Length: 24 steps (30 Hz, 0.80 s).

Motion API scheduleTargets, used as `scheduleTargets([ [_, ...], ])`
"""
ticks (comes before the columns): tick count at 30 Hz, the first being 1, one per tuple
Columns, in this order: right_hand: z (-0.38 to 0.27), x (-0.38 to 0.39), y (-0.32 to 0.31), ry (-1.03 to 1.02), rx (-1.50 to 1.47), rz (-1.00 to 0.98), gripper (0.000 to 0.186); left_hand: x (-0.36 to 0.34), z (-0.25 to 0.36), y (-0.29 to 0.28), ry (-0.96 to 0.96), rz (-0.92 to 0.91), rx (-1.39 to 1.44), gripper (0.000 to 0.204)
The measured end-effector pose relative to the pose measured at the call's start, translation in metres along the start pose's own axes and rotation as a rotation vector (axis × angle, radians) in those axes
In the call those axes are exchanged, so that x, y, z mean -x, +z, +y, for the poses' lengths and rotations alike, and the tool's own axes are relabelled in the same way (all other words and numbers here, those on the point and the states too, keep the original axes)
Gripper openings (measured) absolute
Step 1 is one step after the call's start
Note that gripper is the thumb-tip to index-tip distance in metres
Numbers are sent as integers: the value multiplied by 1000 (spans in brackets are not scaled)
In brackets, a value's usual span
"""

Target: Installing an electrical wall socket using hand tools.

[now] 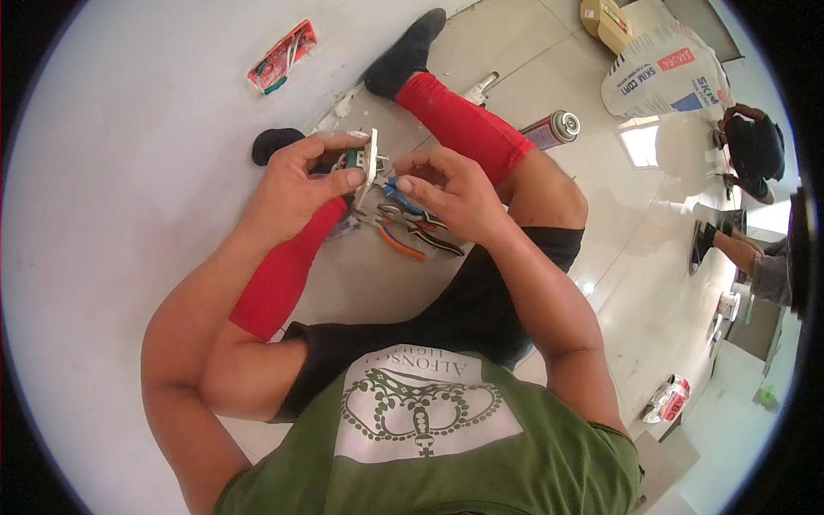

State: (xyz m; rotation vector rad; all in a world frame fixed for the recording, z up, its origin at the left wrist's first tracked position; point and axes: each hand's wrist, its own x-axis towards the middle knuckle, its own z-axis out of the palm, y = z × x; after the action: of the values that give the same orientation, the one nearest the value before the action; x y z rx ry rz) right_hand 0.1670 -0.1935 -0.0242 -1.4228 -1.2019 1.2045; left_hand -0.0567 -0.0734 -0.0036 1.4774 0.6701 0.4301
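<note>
While the left hand point(305, 184) pinches the socket point(369, 163) steady, the right hand point(451, 193), fingertips pressed on a wire point(391, 184), should probably seat it squarely, clear of the pliers point(412, 230).

Left of my hands the pale wall point(129, 172) lies open, bar a red packet point(282, 56) at upper left. Below my fingers, orange-handled pliers point(403, 239) and my red-sleeved legs point(463, 129) crowd the floor point(635, 223).

A: We've got the socket point(369, 161) gripped edge-on in our left hand point(296, 184).
B: Right hand point(451, 193) pinching at its wires. Pliers point(410, 230) on the floor point(360, 283) below, spray can point(554, 129) near our knee.
</note>
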Motion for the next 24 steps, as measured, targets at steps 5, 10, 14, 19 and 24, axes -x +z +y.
scheduleTargets([
  [5, 17, 1, 9, -71, -99, 40, 24, 3, -3, 12, -86, 8, 101, 41],
  [10, 27, 6, 3, -63, 33, 101, 19, 2, -5, 26, -120, 0, 59, 41],
  [14, 26, 6, 5, -347, 194, 202, 14, -1, -5, 29, -71, 2, 35, 38],
  [19, 32, 5, 6, -297, -66, 257, 14, 3, 2, 38, -141, 3, 70, 36],
  [24, 28, 8, -3, -523, 162, 227, 13, 6, 6, 49, -57, 48, 51, 29],
])
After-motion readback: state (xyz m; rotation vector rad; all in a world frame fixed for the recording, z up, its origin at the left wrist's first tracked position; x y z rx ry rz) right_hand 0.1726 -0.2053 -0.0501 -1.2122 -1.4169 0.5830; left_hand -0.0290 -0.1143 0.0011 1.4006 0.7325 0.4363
